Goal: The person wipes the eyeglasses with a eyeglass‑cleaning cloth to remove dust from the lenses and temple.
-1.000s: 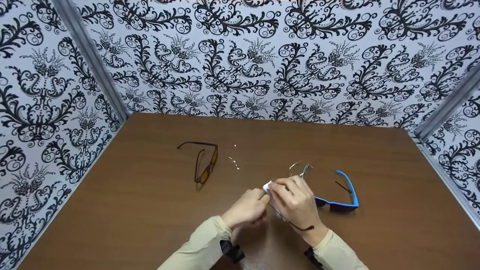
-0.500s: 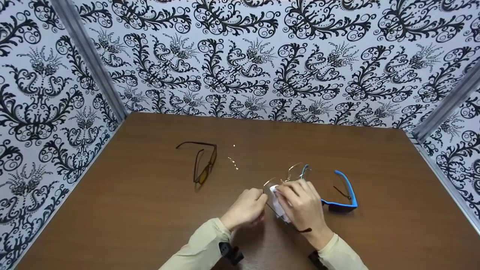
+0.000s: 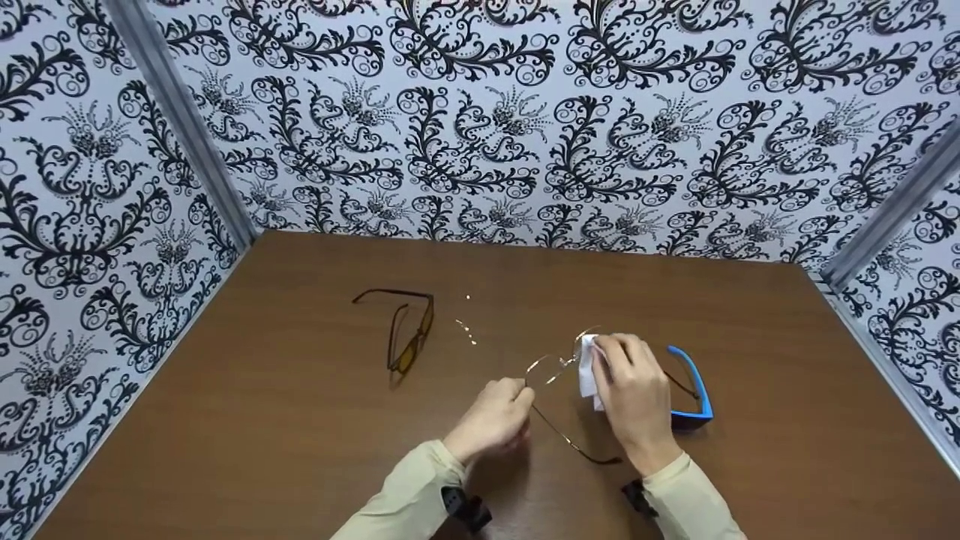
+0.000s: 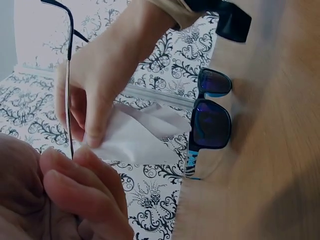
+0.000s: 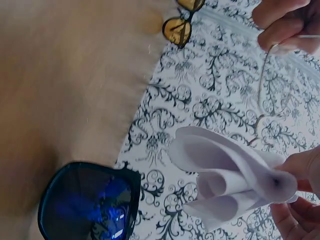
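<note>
Thin wire-rimmed eyeglasses (image 3: 576, 448) are held above the table by my left hand (image 3: 491, 420), whose fingers grip them by one side of the frame. One of their temples slants toward the lower right in the head view. My right hand (image 3: 634, 394) pinches a folded white cloth (image 3: 591, 379) at the rim farther from the left hand. The right wrist view shows the cloth (image 5: 220, 170) hanging in loose folds from thumb and fingers. Part of the far lens is hidden behind the cloth and right hand.
Blue-framed sunglasses (image 3: 701, 382) with dark lenses lie on the brown table (image 3: 300, 420), partly behind the right hand. Dark-framed glasses with yellow lenses (image 3: 411, 352) lie to the left. Small bright spots (image 3: 466, 330) show between them. Patterned walls (image 3: 480, 135) enclose the table.
My right hand has moved right and away with the cloth, from the near lens to the far one, uncovering the near rim and temple. The left hand has stayed nearly still.
</note>
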Available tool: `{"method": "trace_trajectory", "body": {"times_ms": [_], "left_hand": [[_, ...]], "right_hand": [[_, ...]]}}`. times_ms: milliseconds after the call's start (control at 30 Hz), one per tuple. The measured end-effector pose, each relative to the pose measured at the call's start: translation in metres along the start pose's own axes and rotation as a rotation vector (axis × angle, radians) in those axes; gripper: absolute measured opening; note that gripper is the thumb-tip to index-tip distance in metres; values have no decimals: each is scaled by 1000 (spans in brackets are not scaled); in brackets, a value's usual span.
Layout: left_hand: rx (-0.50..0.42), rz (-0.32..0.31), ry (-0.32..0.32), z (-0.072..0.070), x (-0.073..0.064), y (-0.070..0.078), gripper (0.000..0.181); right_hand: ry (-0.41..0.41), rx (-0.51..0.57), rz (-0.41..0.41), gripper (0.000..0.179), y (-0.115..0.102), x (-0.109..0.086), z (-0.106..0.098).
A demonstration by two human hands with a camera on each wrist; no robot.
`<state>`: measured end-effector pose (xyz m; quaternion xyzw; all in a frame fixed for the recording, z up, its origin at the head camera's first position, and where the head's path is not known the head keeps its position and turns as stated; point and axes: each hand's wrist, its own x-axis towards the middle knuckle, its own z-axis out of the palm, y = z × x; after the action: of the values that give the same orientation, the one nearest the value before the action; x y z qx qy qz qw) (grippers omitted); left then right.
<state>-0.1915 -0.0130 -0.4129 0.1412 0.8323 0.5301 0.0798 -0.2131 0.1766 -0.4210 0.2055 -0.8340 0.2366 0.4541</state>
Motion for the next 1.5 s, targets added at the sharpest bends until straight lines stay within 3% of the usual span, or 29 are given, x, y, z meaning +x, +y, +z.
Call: {"method": "trace_trajectory", "body": {"times_ms": [133,367,500,700,867,1033,1200,1333,1500], "left_hand": [[28,38,34,3,-1,1,24],[238,138,92,7,-1,6,31],[305,175,111,10,2,12,33],[293,147,113,12,5,14,31],[293,121,126,9,9,14,30],[323,162,167,9,11,13,30],[357,178,153,8,8,17,30],[329,175,130,8,6,21,31],[301,172,117,8,4,23,31]], "right_hand": [[-8,-14,13,14,2,1,3],[-1,41,15,19,4,7,3],[19,15,-2,15,8,14,1],[66,-137,-34,9,16,22,1],[88,-270,-107,8,21,19,0],[24,-173,-102,8,15,13,2],[12,-41,-47,13,8,18,-2],[45,-41,-15,12,9,25,-5],[80,-128,10,10,15,30,-8]]}}
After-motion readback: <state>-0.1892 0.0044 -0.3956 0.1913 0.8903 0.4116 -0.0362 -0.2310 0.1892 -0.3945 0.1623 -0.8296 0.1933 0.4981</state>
